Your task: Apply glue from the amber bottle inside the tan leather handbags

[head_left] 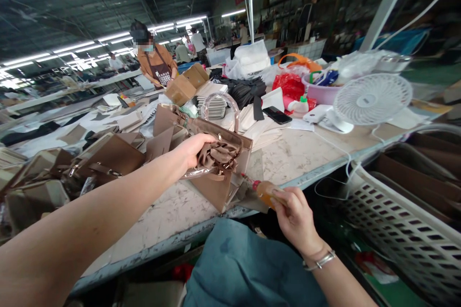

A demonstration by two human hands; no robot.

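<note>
- One teal garment (245, 268) covers the wearer's lap at the near edge of the tabletop (284, 158).
- Right hand (295, 216): the fingers are clasped around one bottle (265, 194) of amber content, tilted, with its red tip toward the handbag. Contact between tip and handbag cannot be determined. One metal bracelet (320, 261) encircles the wrist.
- One white perforated basket (406, 216) stands at the right, containing several overlapping brown pieces; exact count not determinable.
- Left hand (198, 151): the fingers, partly hidden, grasp the bunched lining at the mouth of one brown handbag (212, 187).
- The handbag lies tilted at the near edge of the tabletop, between the two hands. Two handles are visible: one raised on the far side, one lowered on the near side.
- Several more brown bags (111, 156) overlap at the left; exact count not determinable.
- Beyond the handbag, toward the right: one white fan (372, 100), one black phone (277, 115), one green-capped bottle (301, 105), one red plastic bag (288, 86) and one lilac basin (320, 92).
- One open cardboard box (182, 88) sits before one co-worker (158, 62) in a dark apron.
- Several other people appear farther back, indistinct.
</note>
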